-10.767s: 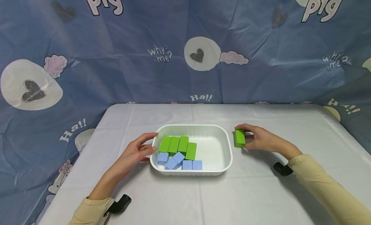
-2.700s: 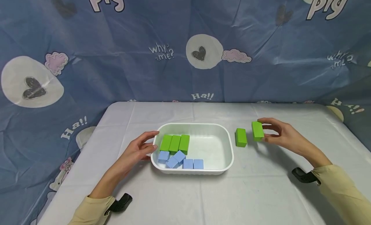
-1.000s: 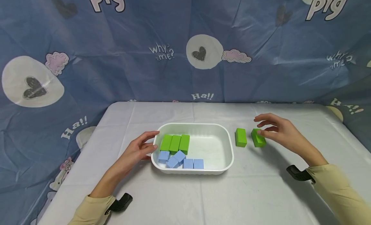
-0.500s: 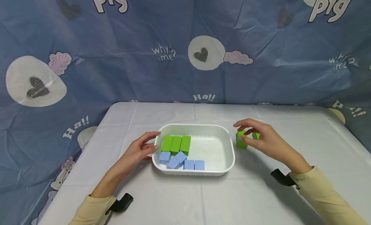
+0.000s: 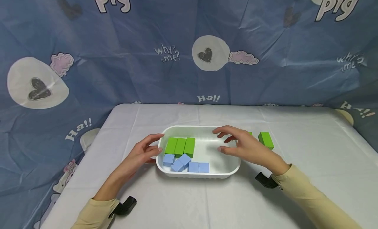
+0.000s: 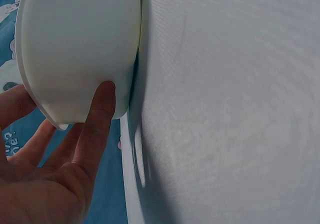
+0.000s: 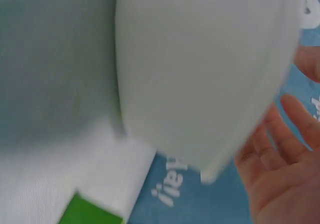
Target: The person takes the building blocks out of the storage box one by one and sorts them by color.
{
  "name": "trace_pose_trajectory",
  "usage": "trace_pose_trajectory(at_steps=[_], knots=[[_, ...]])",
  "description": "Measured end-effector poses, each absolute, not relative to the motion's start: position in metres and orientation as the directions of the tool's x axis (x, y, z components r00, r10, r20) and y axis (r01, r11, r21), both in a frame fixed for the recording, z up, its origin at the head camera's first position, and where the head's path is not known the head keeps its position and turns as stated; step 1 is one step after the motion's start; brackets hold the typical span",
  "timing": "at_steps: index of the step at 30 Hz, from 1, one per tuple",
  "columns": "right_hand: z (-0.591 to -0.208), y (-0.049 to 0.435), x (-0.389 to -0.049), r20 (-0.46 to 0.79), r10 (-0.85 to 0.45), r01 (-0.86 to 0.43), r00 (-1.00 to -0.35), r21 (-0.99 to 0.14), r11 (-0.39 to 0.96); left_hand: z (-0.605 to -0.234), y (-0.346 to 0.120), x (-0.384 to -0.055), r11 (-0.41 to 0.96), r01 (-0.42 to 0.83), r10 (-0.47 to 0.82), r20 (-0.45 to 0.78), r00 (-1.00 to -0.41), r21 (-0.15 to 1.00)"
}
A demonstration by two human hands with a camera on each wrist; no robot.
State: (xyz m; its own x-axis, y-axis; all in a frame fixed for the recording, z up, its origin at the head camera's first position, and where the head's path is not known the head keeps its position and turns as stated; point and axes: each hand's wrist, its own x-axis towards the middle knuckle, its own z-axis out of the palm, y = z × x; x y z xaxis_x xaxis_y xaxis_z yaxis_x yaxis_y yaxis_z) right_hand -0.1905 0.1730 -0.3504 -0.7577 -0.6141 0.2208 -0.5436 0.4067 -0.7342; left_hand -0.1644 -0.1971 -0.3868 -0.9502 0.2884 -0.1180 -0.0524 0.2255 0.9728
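A white plastic tray [image 5: 203, 175] stands on the table. Inside it, three green blocks [image 5: 179, 147] lie side by side, with several light-blue cubes [image 5: 193, 167] in front of them. My left hand [image 5: 141, 154] touches the tray's left end; in the left wrist view its fingertip [image 6: 106, 88] lies against the outer wall. Over the tray's right end hovers my right hand [image 5: 245, 147], fingers spread and holding nothing. To its right a green block [image 5: 265, 140] lies on the table. Another green block [image 5: 250, 133] is mostly hidden behind that hand.
White cloth covers the table [image 5: 165, 202]. A blue printed curtain [image 5: 141, 78] hangs behind it and along the left side. Black wrist devices [image 5: 125, 206] sit below both wrists.
My right hand took a green block from the tray, set it on the table right of the first one, let go, and moved left over the tray. My left hand stays put.
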Motion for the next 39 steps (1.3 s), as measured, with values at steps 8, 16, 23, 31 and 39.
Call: trace_pose_trajectory(at_steps=[8, 16, 23, 31, 39], knots=[[-0.363, 0.146, -0.199, 0.183, -0.626, -0.506, -0.758, -0.77, 0.388, -0.388, -0.198, -0.165, 0.202, -0.045, 0.302, -0.105, -0.948, 0.978], [-0.368, 0.124, -0.208, 0.131, -0.669, -0.489, -0.732, -0.784, 0.382, -0.388, -0.198, -0.165, 0.21, -0.037, 0.302, -0.101, -0.948, 0.977], [-0.372, 0.113, -0.219, 0.008, -0.723, -0.44, -0.69, -0.798, 0.412, -0.387, -0.198, -0.164, 0.202, -0.045, 0.302, -0.106, -0.947, 0.978], [-0.376, 0.108, -0.231, -0.014, -0.759, -0.475, -0.651, -0.773, 0.422, -0.385, -0.197, -0.164, 0.209, -0.045, 0.296, -0.107, -0.949, 0.977], [-0.381, 0.1, -0.227, 0.031, -0.749, -0.583, -0.662, -0.65, 0.487, -0.386, -0.196, -0.164, 0.206, -0.056, 0.289, -0.115, -0.95, 0.977]])
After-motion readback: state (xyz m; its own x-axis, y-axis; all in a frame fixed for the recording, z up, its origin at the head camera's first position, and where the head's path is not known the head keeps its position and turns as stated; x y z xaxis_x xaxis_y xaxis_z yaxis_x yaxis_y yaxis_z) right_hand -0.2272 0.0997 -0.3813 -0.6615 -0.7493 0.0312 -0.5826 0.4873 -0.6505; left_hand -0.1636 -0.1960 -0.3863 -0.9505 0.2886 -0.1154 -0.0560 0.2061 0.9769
